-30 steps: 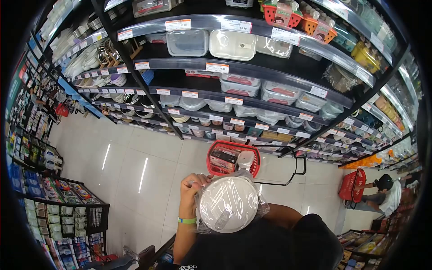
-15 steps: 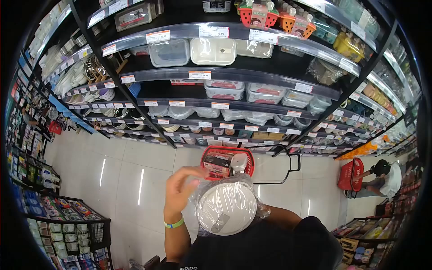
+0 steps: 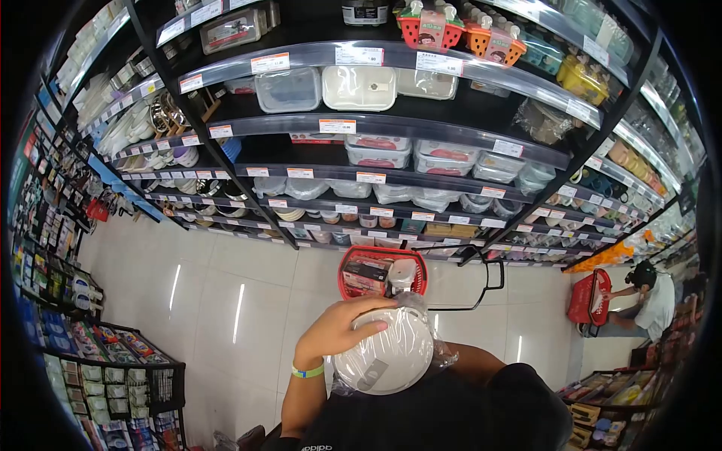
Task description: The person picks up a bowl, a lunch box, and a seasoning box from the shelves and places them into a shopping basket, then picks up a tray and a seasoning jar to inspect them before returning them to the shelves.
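We are in a shop, along its household-goods aisle. Long, many-tiered black shelves (image 3: 481, 107) rise before us, stocked with clear plastic lidded food boxes (image 3: 445, 159), and white-and-orange price labels (image 3: 337, 126) line their edges. We see a black display rack (image 3: 179, 385) of small packaged goods (image 3: 116, 391), a red plastic shopping basket (image 3: 420, 272) on pale glossy floor tiles (image 3: 218, 259), and another red plastic basket (image 3: 583, 301) beside a person (image 3: 659, 304) in white.

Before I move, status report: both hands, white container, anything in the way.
Left hand on the wrapped white container, at its left edge. Right hand not clearly visible. Red basket on the floor just ahead.
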### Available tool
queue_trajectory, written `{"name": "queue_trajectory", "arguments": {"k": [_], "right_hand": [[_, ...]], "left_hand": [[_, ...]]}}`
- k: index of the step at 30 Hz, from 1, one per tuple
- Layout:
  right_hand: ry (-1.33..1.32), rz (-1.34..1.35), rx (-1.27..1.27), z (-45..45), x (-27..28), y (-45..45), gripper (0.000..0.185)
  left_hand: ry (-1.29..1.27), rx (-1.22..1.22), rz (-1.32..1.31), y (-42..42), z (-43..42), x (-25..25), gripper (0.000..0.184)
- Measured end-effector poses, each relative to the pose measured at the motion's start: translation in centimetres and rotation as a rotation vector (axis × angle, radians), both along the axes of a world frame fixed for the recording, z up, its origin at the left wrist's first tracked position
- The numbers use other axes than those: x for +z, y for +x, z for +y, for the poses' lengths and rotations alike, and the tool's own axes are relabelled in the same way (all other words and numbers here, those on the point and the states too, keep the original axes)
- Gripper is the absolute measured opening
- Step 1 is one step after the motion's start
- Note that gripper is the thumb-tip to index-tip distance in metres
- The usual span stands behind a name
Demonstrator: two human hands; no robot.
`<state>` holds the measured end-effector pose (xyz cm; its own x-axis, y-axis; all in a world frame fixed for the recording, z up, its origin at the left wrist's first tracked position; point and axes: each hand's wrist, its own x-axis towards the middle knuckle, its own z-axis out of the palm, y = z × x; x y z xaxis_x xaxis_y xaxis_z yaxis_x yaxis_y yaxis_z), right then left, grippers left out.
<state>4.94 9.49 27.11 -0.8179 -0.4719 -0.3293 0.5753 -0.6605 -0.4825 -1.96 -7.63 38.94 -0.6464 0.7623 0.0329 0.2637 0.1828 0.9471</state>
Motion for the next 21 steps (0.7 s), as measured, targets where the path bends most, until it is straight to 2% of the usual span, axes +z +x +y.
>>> {"name": "queue_trajectory", "arguments": {"k": [7, 12, 16, 21], "right_hand": [[0.0, 0.023, 0.05, -0.9, -0.1, 0.0, 0.046], [0.007, 0.041, 0.077, -1.4, -0.1, 0.1, 0.047], [0.017, 0.058, 0.094, -1.7, -0.1, 0.2, 0.048], [0.023, 0.07, 0.119, -2.0, -0.3, 0.3, 0.049]], "left_hand": [[0.074, 0.007, -0.004, 1.4, -1.0, 0.7, 0.038], [0.123, -0.022, 0.167, 2.2, -0.7, 2.9, 0.036], [0.081, -0.014, 0.184, 3.0, -0.7, 4.1, 0.036], [0.05, 0.024, -0.005, 3.9, -1.1, 4.0, 0.033]]}}
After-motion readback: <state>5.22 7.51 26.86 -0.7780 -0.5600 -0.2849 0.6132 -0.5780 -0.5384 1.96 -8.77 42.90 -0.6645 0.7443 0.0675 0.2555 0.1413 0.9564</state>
